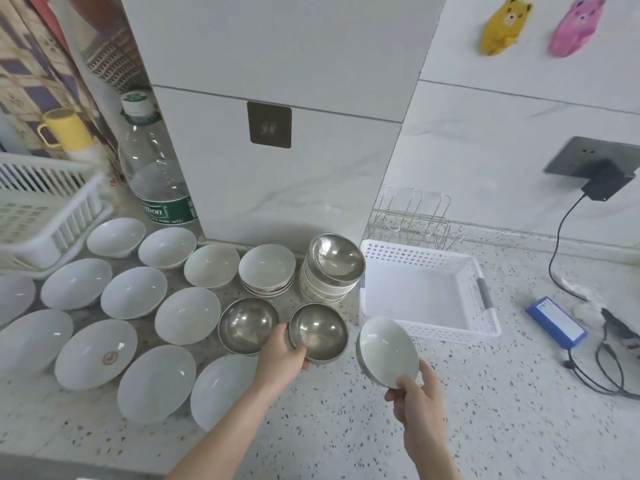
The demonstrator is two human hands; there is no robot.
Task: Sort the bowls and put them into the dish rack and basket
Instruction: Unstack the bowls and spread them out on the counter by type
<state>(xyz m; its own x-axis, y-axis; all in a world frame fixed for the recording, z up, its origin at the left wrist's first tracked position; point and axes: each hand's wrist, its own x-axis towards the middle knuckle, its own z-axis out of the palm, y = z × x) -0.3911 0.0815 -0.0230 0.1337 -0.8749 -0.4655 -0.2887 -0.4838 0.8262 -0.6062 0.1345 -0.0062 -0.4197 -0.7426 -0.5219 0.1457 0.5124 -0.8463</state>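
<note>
Right hand (417, 396) pinched white bowl (388, 351) at its rim, tilted, just in front of basket (485, 327); prob. glazed, slick, breakable. Left hand (282, 355) gripped steel bowl (318, 332) by rim on counter (346, 427); light, tough

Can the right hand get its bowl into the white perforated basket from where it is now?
Probably yes. The right hand holds a white bowl just in front of the white basket, whose inside looks empty. Nothing stands between them; the stacked bowls sit off to its left.
</note>
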